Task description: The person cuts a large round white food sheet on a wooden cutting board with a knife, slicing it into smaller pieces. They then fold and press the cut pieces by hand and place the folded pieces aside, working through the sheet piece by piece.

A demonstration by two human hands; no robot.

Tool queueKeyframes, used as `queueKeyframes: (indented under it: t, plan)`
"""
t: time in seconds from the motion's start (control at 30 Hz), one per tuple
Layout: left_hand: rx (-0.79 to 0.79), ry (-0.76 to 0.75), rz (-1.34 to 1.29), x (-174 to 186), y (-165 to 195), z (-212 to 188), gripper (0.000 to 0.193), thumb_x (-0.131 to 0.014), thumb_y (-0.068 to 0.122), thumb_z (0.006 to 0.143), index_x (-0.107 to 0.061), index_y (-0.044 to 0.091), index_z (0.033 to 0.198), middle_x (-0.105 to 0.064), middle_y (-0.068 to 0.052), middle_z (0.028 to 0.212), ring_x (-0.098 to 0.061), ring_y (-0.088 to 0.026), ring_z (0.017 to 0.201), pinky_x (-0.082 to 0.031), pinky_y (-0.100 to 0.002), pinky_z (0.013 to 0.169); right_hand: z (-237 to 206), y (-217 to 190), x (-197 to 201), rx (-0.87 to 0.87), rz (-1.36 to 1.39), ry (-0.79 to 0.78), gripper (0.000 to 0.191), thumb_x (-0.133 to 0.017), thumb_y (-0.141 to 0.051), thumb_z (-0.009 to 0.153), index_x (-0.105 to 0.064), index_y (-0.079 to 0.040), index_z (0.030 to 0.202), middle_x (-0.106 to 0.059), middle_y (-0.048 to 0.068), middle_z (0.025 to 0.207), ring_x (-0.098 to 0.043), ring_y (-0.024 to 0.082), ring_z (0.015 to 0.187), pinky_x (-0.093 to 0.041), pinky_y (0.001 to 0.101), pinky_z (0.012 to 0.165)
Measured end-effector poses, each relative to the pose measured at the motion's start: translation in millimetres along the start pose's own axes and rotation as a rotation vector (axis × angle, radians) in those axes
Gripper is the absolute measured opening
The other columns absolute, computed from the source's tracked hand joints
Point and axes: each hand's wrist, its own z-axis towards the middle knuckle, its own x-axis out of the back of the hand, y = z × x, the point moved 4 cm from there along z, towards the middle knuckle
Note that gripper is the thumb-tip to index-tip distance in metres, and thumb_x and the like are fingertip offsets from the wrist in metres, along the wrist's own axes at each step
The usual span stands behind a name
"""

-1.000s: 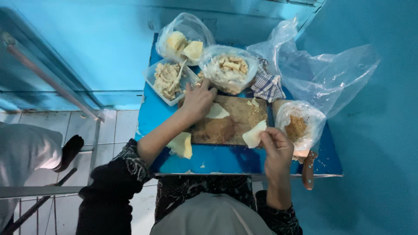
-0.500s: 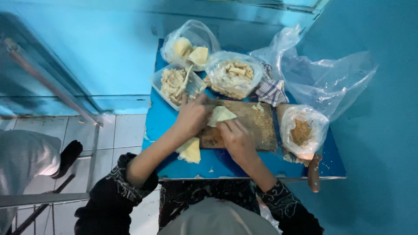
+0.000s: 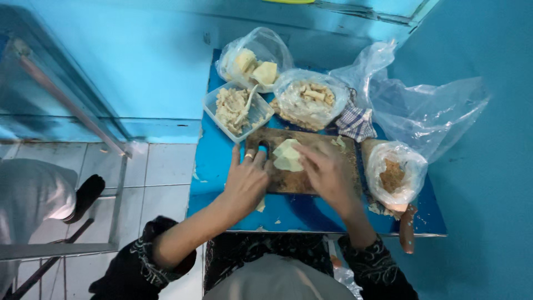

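Note:
A worn wooden cutting board (image 3: 338, 166) lies on a small blue table (image 3: 214, 161). A pale yellow, flat piece of food (image 3: 288, 155) rests on the board's left half. My left hand (image 3: 247, 178) lies flat on the board's left end, fingers spread, just beside the piece and holding nothing. My right hand (image 3: 327, 172) is blurred over the board's middle, its fingertips touching the pale piece's right edge.
Behind the board: a clear tub of shredded filling with a spoon (image 3: 236, 108), a bag of pale blocks (image 3: 255, 64), a bag of rolled pieces (image 3: 308, 100), a checked cloth (image 3: 355, 122). A bag of brown crumbs (image 3: 393, 175) sits right. A knife handle (image 3: 407, 233) overhangs the front edge.
My right hand moved from the table's front right edge onto the board and reached the pale piece. My left hand slid back toward the board's left end.

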Motion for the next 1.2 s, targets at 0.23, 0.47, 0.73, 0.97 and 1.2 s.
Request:
queueKeyframes:
  t: [0.23,0.47,0.73,0.97,1.2]
  plan:
    - [0.528,0.138,-0.198,23,-81,7,0.05,-0.072,0.021,0.093,-0.059,-0.009,0.132,-0.063,-0.025,0.111,-0.062,-0.044,0.097,-0.049,-0.05,0.086,92,-16,-46,0.341,-0.387,-0.024,0.039,-0.066,-0.004,0.09,-0.074,-0.014,0.127,-0.049,0.016,0.105,-0.052,0.037,0.101,-0.049,0.0468,0.075]
    - [0.568,0.298,-0.45,31,-135,47,0.083,-0.077,0.031,0.087,-0.042,-0.017,0.145,-0.06,-0.032,0.116,-0.062,-0.047,0.099,-0.052,-0.05,0.086,139,-41,-48,0.364,-0.469,-0.039,0.029,-0.067,-0.006,0.085,-0.072,-0.011,0.113,-0.051,0.017,0.105,-0.055,0.037,0.104,-0.051,0.0483,0.072]
    - [0.575,0.273,-0.558,70,-148,53,0.029,-0.069,0.025,0.089,-0.078,0.004,0.106,-0.075,-0.019,0.098,-0.073,-0.037,0.091,-0.057,-0.045,0.082,156,-73,-24,0.37,-0.257,0.032,0.024,-0.062,0.002,0.084,-0.065,-0.002,0.107,-0.057,0.022,0.101,-0.064,0.041,0.089,-0.053,0.05,0.072]
    - [0.789,0.252,-0.493,68,-152,37,0.021,-0.066,0.019,0.086,-0.074,0.0,0.087,-0.073,-0.021,0.083,-0.072,-0.04,0.082,-0.057,-0.047,0.075,137,-63,-37,-0.001,0.007,-0.237,0.023,-0.066,-0.01,0.091,-0.054,0.0,0.108,-0.067,0.022,0.084,-0.067,0.042,0.081,-0.05,0.0529,0.072]
    - [0.728,0.24,-0.466,52,-149,31,0.021,-0.066,0.019,0.084,-0.075,0.0,0.084,-0.072,-0.023,0.08,-0.071,-0.042,0.077,-0.056,-0.049,0.073,159,-57,-34,-0.091,0.138,-0.102,0.029,-0.068,-0.005,0.083,-0.055,-0.004,0.109,-0.07,0.02,0.085,-0.068,0.039,0.085,-0.051,0.0503,0.075]
